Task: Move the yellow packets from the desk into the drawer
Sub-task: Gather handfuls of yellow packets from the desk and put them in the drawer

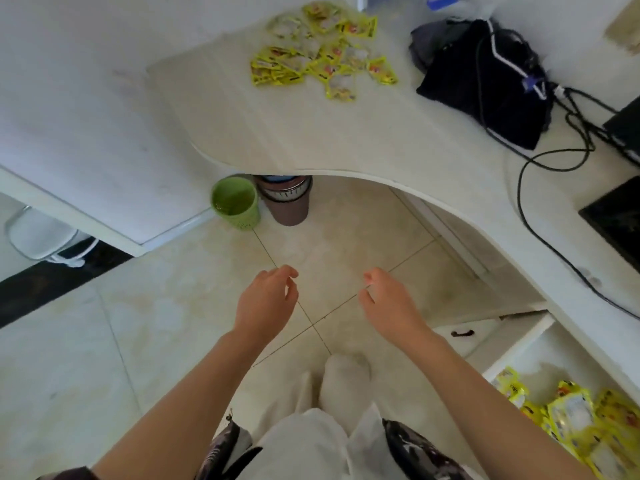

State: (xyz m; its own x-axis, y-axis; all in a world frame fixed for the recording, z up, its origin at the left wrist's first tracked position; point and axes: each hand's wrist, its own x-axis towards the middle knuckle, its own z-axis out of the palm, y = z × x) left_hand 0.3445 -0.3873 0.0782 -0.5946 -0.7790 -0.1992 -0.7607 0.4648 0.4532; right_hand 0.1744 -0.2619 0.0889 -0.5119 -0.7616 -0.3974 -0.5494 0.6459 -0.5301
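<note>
Several yellow packets (322, 51) lie scattered in a heap on the far part of the pale curved desk (311, 133). More yellow packets (581, 420) sit inside the open white drawer (519, 344) at the lower right, under the desk edge. My left hand (268, 299) and my right hand (388, 299) hover over the floor tiles, well short of the desk. Both hold nothing, and their fingers hang loosely curled.
A black bag (485, 81) with cables (540, 161) lies on the desk right of the heap. Dark devices (616, 220) sit at the right edge. A green bin (237, 207) and a brown canister (287, 202) stand on the floor under the desk. A white partition (86, 133) runs along the left.
</note>
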